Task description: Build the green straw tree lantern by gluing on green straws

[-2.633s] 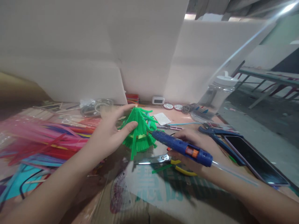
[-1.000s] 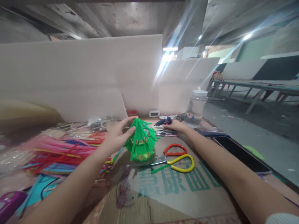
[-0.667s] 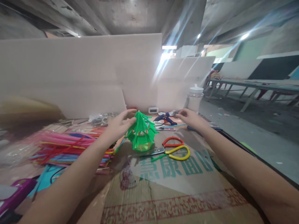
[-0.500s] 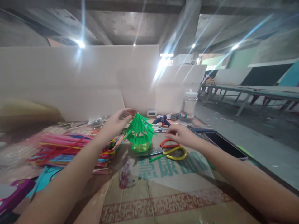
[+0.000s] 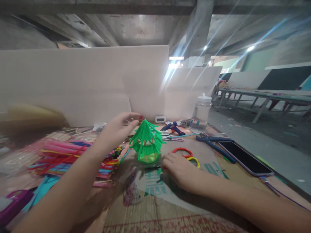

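A green tree-like craft of fuzzy strips stands upright at the middle of the table. My left hand is at its upper left, thumb and fingers apart near the tip; nothing shows between them. Low at the right of the craft, my right hand lies over the scissors, with fingers bent down and their tips hidden. The scissors' red loop and yellow loop stick out behind this hand, and part of the blade shows at its left.
Bundles of colourful fuzzy sticks lie at the left, near a purple tool. Behind are a blue glue gun, a small white clock and a clear bottle. Blue-handled pliers and a phone lie right.
My right hand has moved down and left, from above the red loop onto the scissors. My left hand stays beside the craft's top. The view has shifted slightly.
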Demonstrator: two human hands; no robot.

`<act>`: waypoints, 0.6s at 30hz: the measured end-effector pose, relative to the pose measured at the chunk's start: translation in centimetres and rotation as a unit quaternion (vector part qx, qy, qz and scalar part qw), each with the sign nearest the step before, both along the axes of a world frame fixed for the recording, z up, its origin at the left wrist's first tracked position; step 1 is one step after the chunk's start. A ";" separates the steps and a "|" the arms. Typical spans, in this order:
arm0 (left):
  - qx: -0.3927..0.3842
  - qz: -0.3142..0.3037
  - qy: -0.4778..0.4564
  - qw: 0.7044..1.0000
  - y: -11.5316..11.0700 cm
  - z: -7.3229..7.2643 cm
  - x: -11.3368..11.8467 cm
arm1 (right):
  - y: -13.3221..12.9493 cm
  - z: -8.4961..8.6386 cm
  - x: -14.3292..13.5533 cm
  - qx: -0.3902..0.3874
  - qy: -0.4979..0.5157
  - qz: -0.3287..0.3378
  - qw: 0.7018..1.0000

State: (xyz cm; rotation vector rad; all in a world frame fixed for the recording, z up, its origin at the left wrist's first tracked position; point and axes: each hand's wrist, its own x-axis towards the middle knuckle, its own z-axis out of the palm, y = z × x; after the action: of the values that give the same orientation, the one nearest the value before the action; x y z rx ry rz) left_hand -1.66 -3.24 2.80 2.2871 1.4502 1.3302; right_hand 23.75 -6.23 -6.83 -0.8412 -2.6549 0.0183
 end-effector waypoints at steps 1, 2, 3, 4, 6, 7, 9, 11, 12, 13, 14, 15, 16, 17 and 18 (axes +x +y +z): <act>0.016 0.007 0.012 1.000 -0.5 0.6 0.2 | -0.4 1.1 0.0 -0.017 0.052 -0.016 0.998; 0.030 0.005 0.022 0.999 -1.0 1.1 0.4 | -0.7 2.3 -0.1 -0.029 0.110 -0.048 0.992; 0.034 -0.001 0.027 0.999 -1.6 1.6 0.7 | -0.9 3.5 -0.3 -0.060 0.133 -0.072 0.987; 0.037 -0.008 0.036 0.999 -2.1 2.0 1.1 | -0.9 4.7 -0.6 -0.082 0.166 -0.084 0.979; 0.043 -0.035 0.061 0.997 -3.0 2.5 2.0 | -0.4 6.6 -1.4 -0.112 0.279 -0.063 0.952; 0.042 -0.046 0.079 0.995 -3.3 2.5 2.5 | -0.1 7.2 -1.9 -0.128 0.320 -0.048 0.937; 0.054 -0.041 0.114 0.991 -3.7 2.2 3.4 | 0.7 7.6 -2.9 -0.159 0.377 -0.016 0.912; 0.075 -0.017 0.136 0.988 -3.8 1.6 3.9 | 1.3 7.4 -3.7 -0.185 0.396 0.001 0.900; 0.082 -0.008 0.139 0.987 -3.7 1.3 4.0 | 1.4 7.2 -3.9 -0.194 0.398 0.004 0.897; 0.085 -0.004 0.136 0.987 -3.6 1.0 4.0 | 1.5 7.0 -4.0 -0.203 0.398 0.005 0.894; 0.083 -0.004 0.130 0.988 -3.5 0.7 4.0 | 1.6 6.8 -4.0 -0.214 0.399 0.005 0.892; 0.078 -0.007 0.123 0.989 -3.3 0.4 3.9 | 1.6 6.6 -3.9 -0.229 0.401 0.007 0.887; 0.073 -0.011 0.117 0.990 -3.1 0.2 3.8 | 1.6 6.5 -3.8 -0.247 0.404 0.009 0.881; 0.070 -0.012 0.110 0.991 -2.9 0.1 3.7 | 1.7 6.3 -3.6 -0.269 0.407 0.012 0.873; 0.070 -0.014 0.104 0.992 -2.7 -0.1 3.6 | 1.8 6.1 -3.4 -0.294 0.411 0.011 0.863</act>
State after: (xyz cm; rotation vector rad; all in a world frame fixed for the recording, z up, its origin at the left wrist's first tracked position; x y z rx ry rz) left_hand 1.96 -5.99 2.72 2.5935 1.4181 1.2562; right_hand 20.38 -4.44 -0.74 -0.7306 -1.8246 1.0018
